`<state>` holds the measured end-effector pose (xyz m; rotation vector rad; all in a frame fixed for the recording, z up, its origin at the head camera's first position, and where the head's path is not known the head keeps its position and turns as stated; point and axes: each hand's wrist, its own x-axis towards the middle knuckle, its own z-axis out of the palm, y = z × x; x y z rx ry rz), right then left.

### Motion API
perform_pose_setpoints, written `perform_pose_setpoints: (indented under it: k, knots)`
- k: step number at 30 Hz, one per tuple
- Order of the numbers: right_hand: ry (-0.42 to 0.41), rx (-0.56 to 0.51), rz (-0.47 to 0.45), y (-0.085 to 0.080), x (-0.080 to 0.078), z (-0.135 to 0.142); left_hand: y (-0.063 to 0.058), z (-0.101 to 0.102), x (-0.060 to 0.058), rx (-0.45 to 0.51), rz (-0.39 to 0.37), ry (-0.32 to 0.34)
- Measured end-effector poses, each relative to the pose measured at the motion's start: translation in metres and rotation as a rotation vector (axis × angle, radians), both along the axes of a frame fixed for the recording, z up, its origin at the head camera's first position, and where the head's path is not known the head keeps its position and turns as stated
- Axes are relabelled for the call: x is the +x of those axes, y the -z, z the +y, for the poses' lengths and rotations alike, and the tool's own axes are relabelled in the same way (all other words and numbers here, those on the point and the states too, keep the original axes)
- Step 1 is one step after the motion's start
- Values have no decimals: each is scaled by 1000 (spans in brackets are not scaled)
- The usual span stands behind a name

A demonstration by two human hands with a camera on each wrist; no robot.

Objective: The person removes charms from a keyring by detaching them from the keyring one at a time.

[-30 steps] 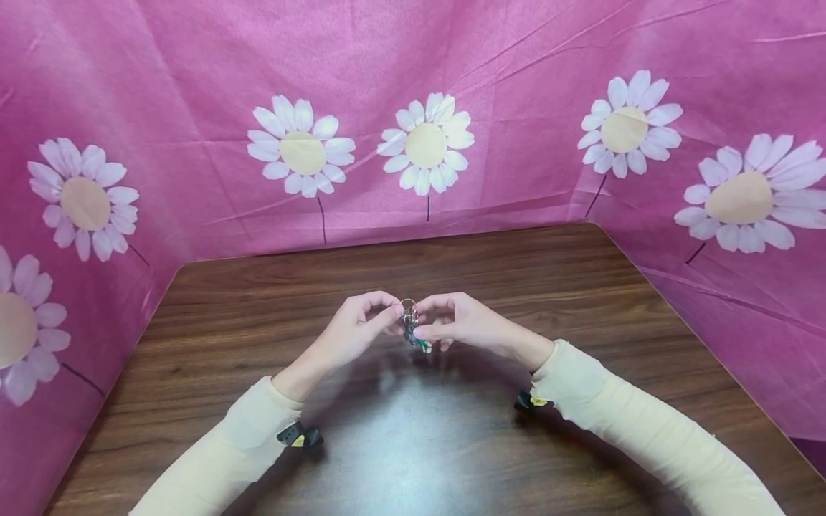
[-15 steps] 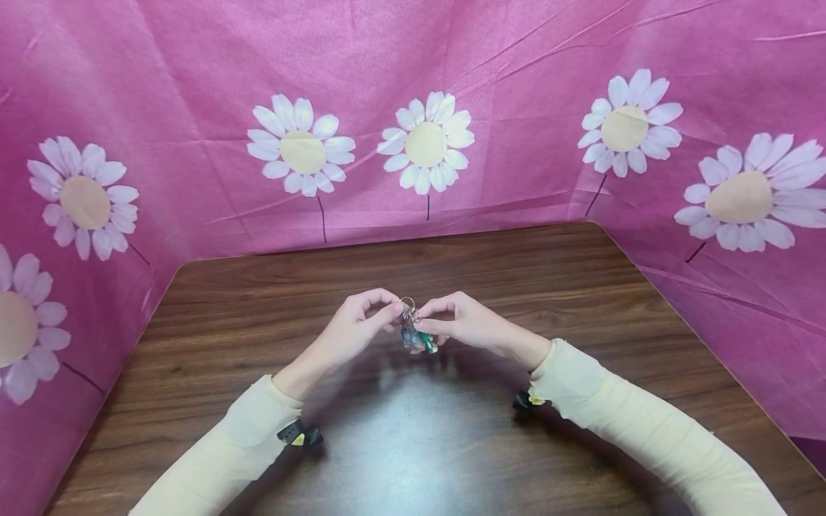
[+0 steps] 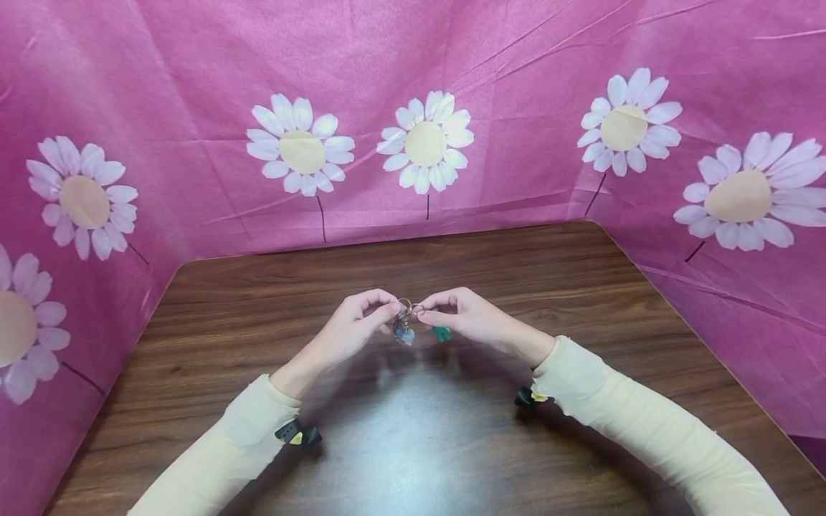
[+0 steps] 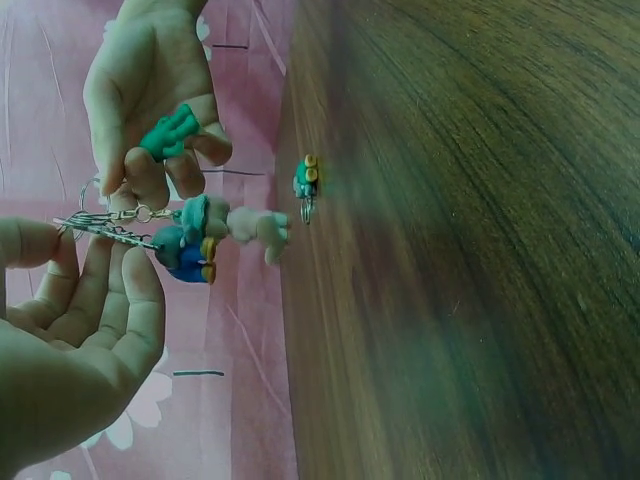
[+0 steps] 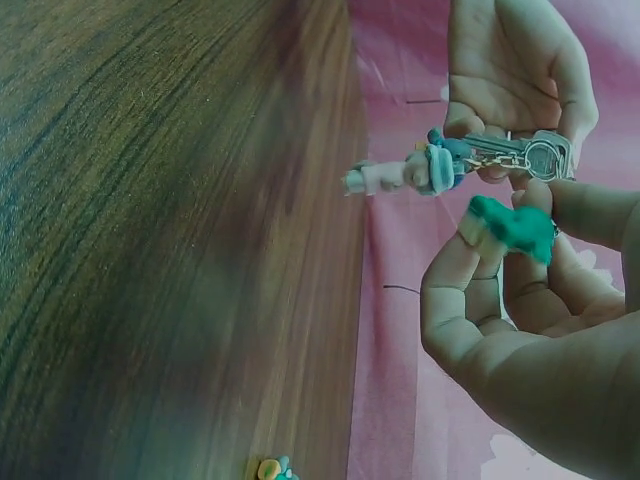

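Note:
In the head view my left hand pinches a key ring between thumb and fingertips, above the table. From it hang keys and figure charms: a pale one in a green hat and a blue one with yellow feet. My right hand, fingertips close by, pinches a smaller ring whose green figure charm dangles beneath its fingers. In the right wrist view this green charm lies against the curled fingers. I cannot tell whether the two rings are still linked.
On the wooden table lies another small green and yellow figure charm with a metal ring, visible only in the wrist views. Pink cloth with daisies closes off the back and both sides.
My right hand has drawn slightly to the right with the smaller ring. The green charm, earlier bunched with the others, now hangs apart from them, and the left hand's bunch has shifted slightly left.

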<state>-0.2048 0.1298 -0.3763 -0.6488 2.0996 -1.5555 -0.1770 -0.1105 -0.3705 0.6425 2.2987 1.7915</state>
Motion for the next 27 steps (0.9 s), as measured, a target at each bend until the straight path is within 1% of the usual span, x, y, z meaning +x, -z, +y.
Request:
perform_pose_setpoints:
  k: [8,12,20,27]
  knots:
    - [-3,5,-13,0,-2,1,2,-1,0,-38,-12,3]
    - [-4,-5,-23,1,-3,1,3,-2,-1,-41,-17,6]
    - [14,27,-15,-3,-2,3,3,-3,-2,-33,-27,14]
    - [-29,40,-18,-7,-2,4,3,-3,-1,-35,-44,12]
